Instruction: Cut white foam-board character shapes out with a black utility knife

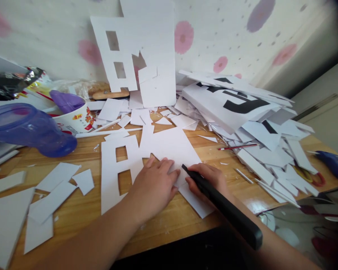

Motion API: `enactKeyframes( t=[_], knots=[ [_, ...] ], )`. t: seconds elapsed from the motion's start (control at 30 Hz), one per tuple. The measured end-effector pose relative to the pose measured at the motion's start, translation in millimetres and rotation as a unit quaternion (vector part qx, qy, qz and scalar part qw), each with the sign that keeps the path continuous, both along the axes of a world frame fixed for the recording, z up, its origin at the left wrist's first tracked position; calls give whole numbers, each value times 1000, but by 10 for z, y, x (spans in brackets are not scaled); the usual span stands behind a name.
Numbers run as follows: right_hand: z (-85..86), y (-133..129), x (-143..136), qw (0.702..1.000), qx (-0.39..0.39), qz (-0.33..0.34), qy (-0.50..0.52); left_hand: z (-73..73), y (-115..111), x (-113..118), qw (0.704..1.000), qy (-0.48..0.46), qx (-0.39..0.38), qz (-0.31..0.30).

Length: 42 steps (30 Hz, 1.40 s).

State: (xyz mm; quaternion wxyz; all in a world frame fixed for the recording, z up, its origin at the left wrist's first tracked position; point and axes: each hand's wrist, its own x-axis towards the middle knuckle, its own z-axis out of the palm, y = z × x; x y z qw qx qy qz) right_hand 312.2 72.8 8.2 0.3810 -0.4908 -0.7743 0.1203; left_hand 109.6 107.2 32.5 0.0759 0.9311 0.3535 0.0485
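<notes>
On the wooden table lies a white foam board sheet (171, 144) with rectangular openings cut in its left part. My left hand (157, 180) rests on this sheet, palm down, its fingers spread and slightly bent. In my right hand (211, 180) is a long black utility knife (225, 206), gripped near its front end. Its tip points at the sheet just right of my left fingers; the blade itself is too small to make out. A similar white board panel (157, 37) with window-like cutouts stands upright against the wall behind.
Loose board scraps (56, 198) lie at the left. A blue translucent cup (30, 127) and a paper bowl (73, 116) stand behind them. At the right are a tall pile of board pieces (259, 146), a red pencil (236, 147) and a blue glue gun (334, 163).
</notes>
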Motion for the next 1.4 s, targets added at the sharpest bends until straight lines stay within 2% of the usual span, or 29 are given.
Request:
enactKeyframes(
  t=[0.27, 0.6, 0.7, 0.77, 0.83, 0.9, 1.0, 1.07, 1.13, 1.27, 1.33, 1.4],
  knots=[
    [36, -175, 66, 999, -23, -2, -23, -14, -2, 40, 1000, 4, 2, 6],
    [45, -289, 56, 1000, -12, -19, -12, -31, -9, 42, 1000, 2, 4, 3],
    [5, -325, 75, 998, -42, -37, 22, -23, -7, 48, 1000, 9, 6, 5],
    [-36, -355, 114, 992, -68, -81, 69, -25, -7, 48, 1000, 11, 11, 5],
    [-86, -373, 162, 975, -82, -149, 141, -35, -6, 44, 1000, 4, 19, 4],
    [-131, -360, 201, 942, -91, -196, 255, -47, -2, 33, 1000, -6, 24, 2],
    [-165, -296, 215, 871, -123, -185, 439, -56, 20, 7, 1000, -20, 14, 5],
    [-166, -260, 207, 843, -137, -173, 490, -48, 46, -19, 1000, -24, 1, 17],
    [-165, -252, 204, 853, -145, -172, 471, -27, 81, -52, 999, -28, -5, 31],
    [-188, -288, 235, 895, -156, -176, 380, 44, 166, -150, 997, -28, 6, 67],
    [-196, -297, 251, 895, -166, -176, 376, 81, 203, -207, 996, -21, 11, 89],
    [-193, -290, 256, 882, -177, -174, 401, 105, 228, -256, 995, -10, 14, 101]
  ],
)
